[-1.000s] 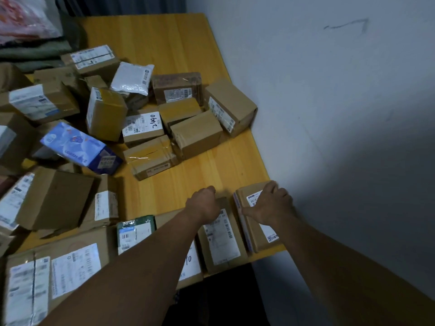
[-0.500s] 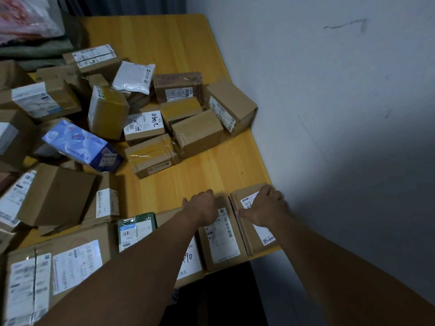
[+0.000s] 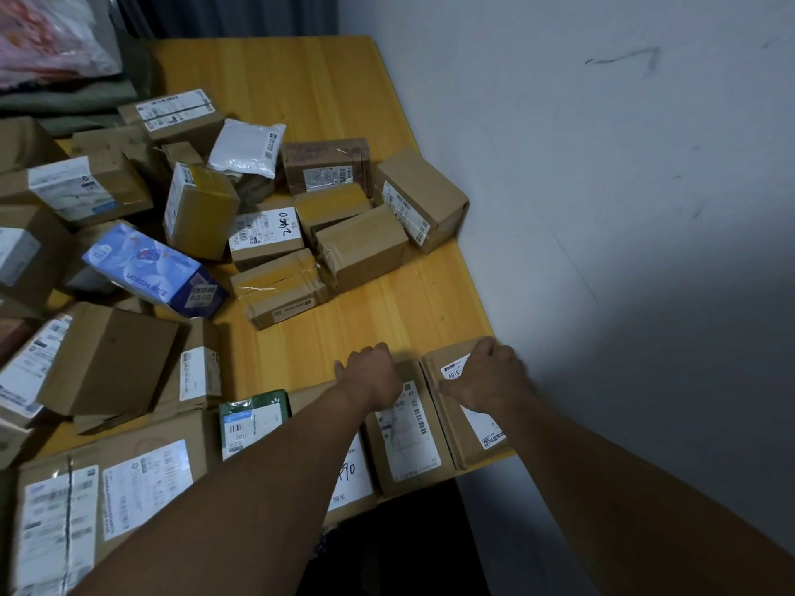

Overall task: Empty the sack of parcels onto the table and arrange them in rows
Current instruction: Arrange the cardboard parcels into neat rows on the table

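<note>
A row of parcels runs along the near edge of the desk (image 3: 301, 88), and both hands are on its last 2 boxes at the right end. The left hand (image 3: 372, 374) rests on the far end of the labelled box (image 3: 402, 428), its fingers curled down over the far edge and the thumb stuck out to the left. The right hand (image 3: 490, 378) holds the corner box (image 3: 466, 419), which sits at the desk's near right corner beside the wall (image 3: 602, 208); its fingers hook over the far edge and the thumb lies across the top. The 2 boxes lie side by side, touching or nearly so. Left of them in the row are a box marked "90" (image 3: 352, 475), a green parcel (image 3: 254, 419) and a large box (image 3: 142, 479). Further back, the rest of the parcels lie in a loose heap, among them a blue carton (image 3: 150, 268) and a white bag (image 3: 249, 148).
</note>
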`<state>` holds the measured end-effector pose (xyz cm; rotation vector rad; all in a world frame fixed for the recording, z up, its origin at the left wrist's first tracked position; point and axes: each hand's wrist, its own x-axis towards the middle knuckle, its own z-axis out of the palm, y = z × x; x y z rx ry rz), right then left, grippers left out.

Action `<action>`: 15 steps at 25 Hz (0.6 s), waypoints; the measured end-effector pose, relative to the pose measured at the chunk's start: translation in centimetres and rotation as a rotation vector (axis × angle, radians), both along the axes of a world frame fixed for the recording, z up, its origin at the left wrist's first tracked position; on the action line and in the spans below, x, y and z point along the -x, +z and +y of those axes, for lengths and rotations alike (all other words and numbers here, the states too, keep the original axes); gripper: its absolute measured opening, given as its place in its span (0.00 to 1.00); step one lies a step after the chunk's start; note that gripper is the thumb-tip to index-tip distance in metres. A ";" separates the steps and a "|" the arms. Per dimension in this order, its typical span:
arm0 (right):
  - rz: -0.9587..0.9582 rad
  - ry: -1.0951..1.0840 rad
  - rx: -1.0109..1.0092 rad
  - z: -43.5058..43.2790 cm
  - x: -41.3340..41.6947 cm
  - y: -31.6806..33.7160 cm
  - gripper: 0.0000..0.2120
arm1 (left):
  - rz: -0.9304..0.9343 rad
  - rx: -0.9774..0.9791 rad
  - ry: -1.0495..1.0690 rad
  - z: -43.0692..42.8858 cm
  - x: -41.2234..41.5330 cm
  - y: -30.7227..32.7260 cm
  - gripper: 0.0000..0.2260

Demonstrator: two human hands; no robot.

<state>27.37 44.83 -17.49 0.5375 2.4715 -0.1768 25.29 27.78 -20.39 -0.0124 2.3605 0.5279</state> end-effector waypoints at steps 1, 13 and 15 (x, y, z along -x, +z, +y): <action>0.013 0.004 0.000 -0.3 0.3 0.5 0.55 | 0.011 -0.010 0.007 -0.1 0.1 0.5 0.15; 0.162 0.051 0.120 -4.5 5.9 6.8 0.31 | 0.358 -0.161 0.185 -5.8 3.8 6.9 0.17; 0.159 0.086 0.160 -5.5 6.8 6.7 0.28 | 0.318 -0.136 0.207 -6.6 4.2 6.9 0.19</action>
